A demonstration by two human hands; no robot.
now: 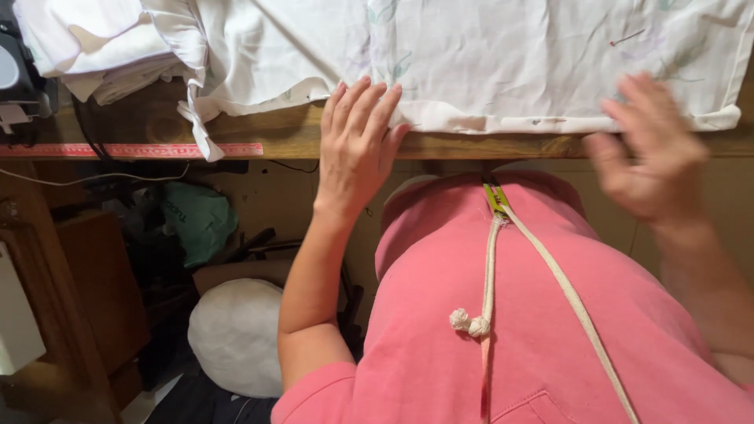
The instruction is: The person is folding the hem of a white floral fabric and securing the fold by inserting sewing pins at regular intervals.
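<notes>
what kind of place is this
Probably a home sewing or tailoring workspace. White printed fabric is spread on a wooden table, with a pin stuck in it and a red measuring tape fixed along the table's edge. The left hand presses the cloth flat; the right hand is blurred.

The person wears a pink short-sleeved cotton top [503, 330] with a seamed front pocket at its hem — two off-white braided drawcords [493, 267] hang down it, one ending in a knotted tassel. Both forearms are bare.
</notes>
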